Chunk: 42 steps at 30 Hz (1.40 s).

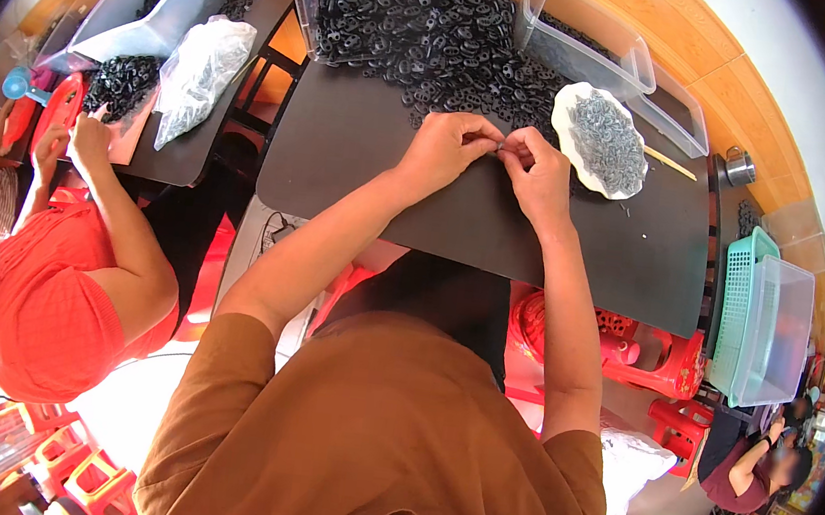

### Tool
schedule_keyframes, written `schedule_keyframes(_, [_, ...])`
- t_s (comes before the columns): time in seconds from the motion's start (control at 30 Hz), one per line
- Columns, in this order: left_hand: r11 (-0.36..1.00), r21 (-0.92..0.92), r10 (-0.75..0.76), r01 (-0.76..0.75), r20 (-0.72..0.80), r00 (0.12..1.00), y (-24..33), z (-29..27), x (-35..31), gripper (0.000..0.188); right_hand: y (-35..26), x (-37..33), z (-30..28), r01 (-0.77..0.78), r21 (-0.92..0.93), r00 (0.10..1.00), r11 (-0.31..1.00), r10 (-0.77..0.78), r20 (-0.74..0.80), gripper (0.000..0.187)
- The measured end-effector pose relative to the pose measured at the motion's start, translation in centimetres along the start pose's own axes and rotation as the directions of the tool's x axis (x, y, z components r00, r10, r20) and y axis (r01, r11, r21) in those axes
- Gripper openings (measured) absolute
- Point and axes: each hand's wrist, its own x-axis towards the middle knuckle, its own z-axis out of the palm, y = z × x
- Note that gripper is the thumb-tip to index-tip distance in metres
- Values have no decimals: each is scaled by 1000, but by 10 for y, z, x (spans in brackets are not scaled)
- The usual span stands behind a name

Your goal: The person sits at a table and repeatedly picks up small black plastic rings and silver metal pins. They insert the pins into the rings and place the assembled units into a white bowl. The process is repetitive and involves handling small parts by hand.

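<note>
Over the dark table [343,150], my left hand [447,151] and my right hand [538,178] meet fingertip to fingertip. Both are closed in a pinch around something tiny, mostly hidden by the fingers. Just beyond them spreads a heap of small black plastic pieces [413,16] with holes in them. Close to the right hand is a pale scalloped dish [572,98] filled with small greyish pieces [604,142]. A few loose bits lie beside the dish.
Clear plastic bins [590,50] stand at the far right, with a thin stick [671,164] and a metal cup [740,166] nearby. Green and clear baskets [744,312] are right of the table. A co-worker in red [77,293] handles black pieces at the left table, beside a plastic bag [205,75].
</note>
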Motion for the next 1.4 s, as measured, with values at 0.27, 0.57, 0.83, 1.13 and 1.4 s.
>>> schedule_keyframes(0.27, [992, 115, -50, 45, 43, 998, 6, -2, 0, 13, 4, -2, 3, 81, -131, 997, 988, -79, 16, 15])
schedule_keyframes(0.57, [945, 256, 194, -203, 58, 979, -1, 1, 4, 8, 9, -1, 4, -15, -12, 1000, 1000, 15, 16, 17])
schedule_keyframes(0.83, [924, 270, 257, -272, 90, 962, -4, 1, 5, 8, 8, -2, 5, -28, -35, 1000, 999, 28, -7, 14])
schedule_keyframes(1.13, [951, 257, 147, -171, 111, 983, 0, -3, 6, 12, 12, -2, 7, -54, -20, 999, 998, 53, -9, 13])
schedule_keyframes(1.4, [997, 79, -27, 21, 69, 997, 2, -4, 2, 20, 11, -4, 10, -24, 17, 999, 1000, 25, -39, 13])
